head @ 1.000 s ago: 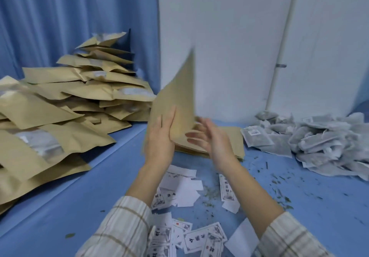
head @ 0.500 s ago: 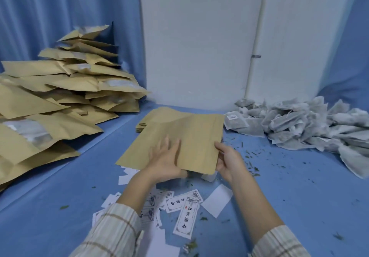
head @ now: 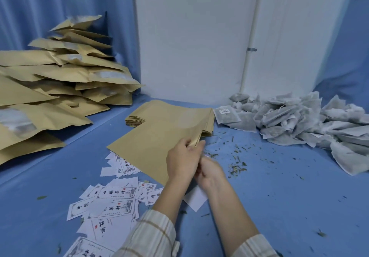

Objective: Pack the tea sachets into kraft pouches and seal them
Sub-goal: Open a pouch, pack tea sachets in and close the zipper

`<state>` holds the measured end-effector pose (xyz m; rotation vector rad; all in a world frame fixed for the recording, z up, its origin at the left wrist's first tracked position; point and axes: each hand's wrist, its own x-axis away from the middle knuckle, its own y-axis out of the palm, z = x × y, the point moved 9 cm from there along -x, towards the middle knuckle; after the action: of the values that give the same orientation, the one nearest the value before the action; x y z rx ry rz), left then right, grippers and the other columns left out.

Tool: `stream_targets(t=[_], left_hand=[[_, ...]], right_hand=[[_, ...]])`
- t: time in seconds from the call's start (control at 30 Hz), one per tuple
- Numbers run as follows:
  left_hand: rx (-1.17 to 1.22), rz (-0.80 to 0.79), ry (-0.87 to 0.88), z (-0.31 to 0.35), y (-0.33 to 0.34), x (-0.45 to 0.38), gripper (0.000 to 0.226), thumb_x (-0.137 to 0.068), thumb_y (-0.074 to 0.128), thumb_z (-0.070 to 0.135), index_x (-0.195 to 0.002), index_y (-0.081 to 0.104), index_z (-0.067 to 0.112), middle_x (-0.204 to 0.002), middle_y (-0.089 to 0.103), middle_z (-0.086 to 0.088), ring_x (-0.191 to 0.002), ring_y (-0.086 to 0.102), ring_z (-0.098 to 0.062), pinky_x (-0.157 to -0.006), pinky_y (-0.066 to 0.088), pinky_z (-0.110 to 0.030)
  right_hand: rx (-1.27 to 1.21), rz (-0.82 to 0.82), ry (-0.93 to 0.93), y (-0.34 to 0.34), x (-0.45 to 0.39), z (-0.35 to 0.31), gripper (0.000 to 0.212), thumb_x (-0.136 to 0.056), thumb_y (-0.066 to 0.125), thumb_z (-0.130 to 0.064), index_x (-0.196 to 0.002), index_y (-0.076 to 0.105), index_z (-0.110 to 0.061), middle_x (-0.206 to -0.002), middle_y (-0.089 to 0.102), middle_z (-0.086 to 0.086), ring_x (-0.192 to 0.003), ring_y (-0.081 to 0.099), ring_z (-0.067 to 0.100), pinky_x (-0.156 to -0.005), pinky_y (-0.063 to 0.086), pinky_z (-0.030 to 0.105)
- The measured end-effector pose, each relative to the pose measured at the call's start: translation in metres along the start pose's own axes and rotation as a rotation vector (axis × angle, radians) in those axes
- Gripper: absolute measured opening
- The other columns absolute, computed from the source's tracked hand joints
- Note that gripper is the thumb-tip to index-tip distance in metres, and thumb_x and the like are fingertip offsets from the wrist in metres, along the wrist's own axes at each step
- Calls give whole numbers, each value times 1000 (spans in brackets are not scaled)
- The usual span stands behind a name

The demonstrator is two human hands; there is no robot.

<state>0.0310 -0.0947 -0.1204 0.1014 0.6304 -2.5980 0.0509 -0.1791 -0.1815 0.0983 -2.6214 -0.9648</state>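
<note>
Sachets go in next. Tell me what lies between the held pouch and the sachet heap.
Nothing visible blocks it. Both hands, left hand and right hand, grip the kraft pouch; only bare blue tabletop with loose tea crumbs lies before the tea sachets.

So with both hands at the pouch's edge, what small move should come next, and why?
Probably spread the pouch mouth open. The left hand and right hand meet at its near-right edge, fingers pinching there, and it looks flat and empty. The sachets lie untouched in a heap to the right, so opening comes before filling.
</note>
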Motion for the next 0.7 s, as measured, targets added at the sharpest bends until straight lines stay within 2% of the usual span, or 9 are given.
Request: stream_targets(t=[0.1,0.23,0.3,0.4,0.43,0.5,0.57,0.63,0.7], left_hand=[[63,134,-2,-4,-13,-2,30,-79,69,44,-97,72,21,-91,73,1,-90,66,-19,-81,49,-30],[240,72,-102,-22,-9,-8,18,-75,74,46,-71,70,29,-74,70,12,-78,66,-6,-75,50,-25],[290,61,-139,-27,-8,-10,21,-76,73,44,-65,70,27,-69,69,13,-74,64,-6,-72,49,-25],[324,33,-176,-26,-6,-12,36,-82,68,37,-62,67,7,-56,61,4,-61,55,-17,-63,41,-29],[313,21,-179,-23,-6,-13,39,-84,66,33,-58,63,5,-51,57,3,-59,52,-19,-60,39,-29],[283,2,-163,-19,-6,-14,46,-87,63,28,-45,52,12,-40,48,7,-53,45,-17,-55,34,-30],[194,-25,-90,-14,-7,-15,49,-91,58,25,-45,50,12,-40,45,5,-54,42,-18,-54,30,-32],[73,-18,4,-8,-9,-15,49,-96,52,24,-48,46,11,-48,48,-3,-58,42,-22,-55,25,-32],[-48,27,102,1,-13,-12,47,-98,46,22,-53,47,11,-64,59,-16,-66,48,-28,-58,27,-32]], right_hand=[[51,-24,-48,2,2,-3,12,-82,62,4,-77,70,-3,-68,71,9,-57,68,14,-49,53,22],[74,-62,-68,4,1,-2,9,-83,62,4,-86,70,0,-81,73,13,-69,71,16,-58,56,22],[67,-75,-61,4,0,0,9,-82,63,2,-87,70,0,-85,73,14,-73,71,17,-60,57,23],[65,-147,-22,6,0,4,7,-78,67,-4,-83,70,-2,-84,73,13,-74,71,16,-61,56,23],[65,-168,-8,5,-1,5,8,-74,69,-8,-80,72,-3,-81,73,11,-73,71,15,-61,56,23],[56,-199,16,4,0,6,6,-65,72,-12,-68,75,-8,-77,73,9,-70,71,14,-61,56,23],[47,-203,8,1,1,5,6,-69,71,-10,-64,75,-9,-74,72,8,-67,70,14,-60,56,23],[128,-167,-63,0,0,-2,9,-80,66,-5,-72,70,-5,-74,71,9,-66,68,15,-58,55,24],[427,-56,-246,2,4,-19,13,-85,62,-5,-72,62,-10,-72,66,7,-66,63,15,-56,51,22]])
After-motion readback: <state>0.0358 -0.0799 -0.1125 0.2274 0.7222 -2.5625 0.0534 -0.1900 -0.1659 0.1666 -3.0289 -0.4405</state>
